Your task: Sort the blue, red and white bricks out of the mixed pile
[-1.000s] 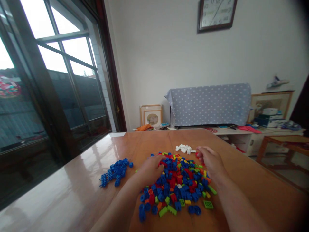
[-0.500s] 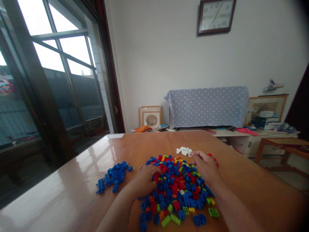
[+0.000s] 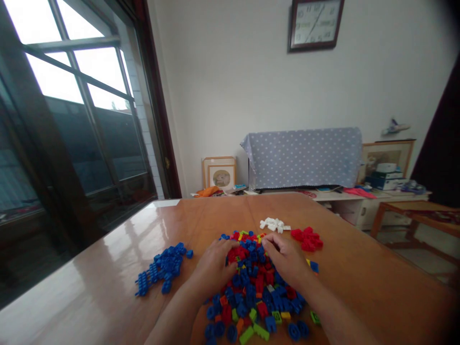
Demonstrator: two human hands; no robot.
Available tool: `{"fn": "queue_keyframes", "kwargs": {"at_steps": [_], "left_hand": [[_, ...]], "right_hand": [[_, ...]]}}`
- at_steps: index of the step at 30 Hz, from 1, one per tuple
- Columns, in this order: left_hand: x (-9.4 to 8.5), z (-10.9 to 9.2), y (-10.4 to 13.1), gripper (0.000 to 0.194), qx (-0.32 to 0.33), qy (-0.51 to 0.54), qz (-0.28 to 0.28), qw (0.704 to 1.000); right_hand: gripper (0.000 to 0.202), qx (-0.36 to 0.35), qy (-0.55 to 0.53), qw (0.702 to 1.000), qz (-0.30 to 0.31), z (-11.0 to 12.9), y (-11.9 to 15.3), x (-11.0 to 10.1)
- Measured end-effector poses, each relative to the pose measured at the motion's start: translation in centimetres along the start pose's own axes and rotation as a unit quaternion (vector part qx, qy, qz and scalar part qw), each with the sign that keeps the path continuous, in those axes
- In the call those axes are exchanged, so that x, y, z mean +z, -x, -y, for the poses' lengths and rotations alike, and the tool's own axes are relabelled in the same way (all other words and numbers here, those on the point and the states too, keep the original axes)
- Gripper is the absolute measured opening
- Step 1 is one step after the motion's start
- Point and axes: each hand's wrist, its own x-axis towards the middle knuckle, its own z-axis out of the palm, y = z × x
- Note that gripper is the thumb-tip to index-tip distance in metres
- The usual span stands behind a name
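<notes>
A large mixed pile of blue, red, green, yellow and orange toy bricks (image 3: 251, 282) lies on the wooden table. My left hand (image 3: 215, 263) rests at the pile's left side, fingers curved and apart over red bricks. Over the upper right of the pile is my right hand (image 3: 285, 256), its thumb and fingertips drawn together; what they hold, if anything, is hidden. Beyond it sit a small white group of pieces (image 3: 273, 224) and a red group (image 3: 307, 239). A separate blue group (image 3: 163, 266) lies to the left.
The brown tabletop (image 3: 359, 282) reflects light from the window on the left. Behind it stand a low white cabinet (image 3: 370, 211), a cloth-covered object (image 3: 305, 158) and a framed picture (image 3: 221, 175). A wooden stool (image 3: 413, 208) is at the right.
My right hand has moved from beside the white pieces back left over the pile, uncovering the red group. My left hand has shifted slightly. The view has turned a little right.
</notes>
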Motion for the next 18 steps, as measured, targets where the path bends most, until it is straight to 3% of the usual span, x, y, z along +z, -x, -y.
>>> {"fn": "queue_keyframes", "kwargs": {"at_steps": [6, 11, 14, 18], "left_hand": [[1.4, -2.1, 0.2, 0.053, 0.045, 0.112, -0.042, 0.992], [3.0, -2.9, 0.1, 0.065, 0.061, 0.177, -0.039, 0.982], [3.7, -2.7, 0.0, 0.055, 0.033, 0.198, -0.055, 0.978], [3.9, -2.4, -0.2, 0.040, -0.034, 0.240, -0.053, 0.969]], "right_hand": [[0.038, 0.050, -0.128, 0.985, 0.100, 0.9, 0.4, 1.1], [0.032, 0.093, -0.230, 0.958, 0.146, 0.3, 0.0, 1.6], [0.027, 0.123, -0.203, 0.968, 0.080, -1.4, -0.9, -0.1], [0.028, 0.182, -0.073, 0.977, -0.088, -6.6, -2.5, -5.2]]}}
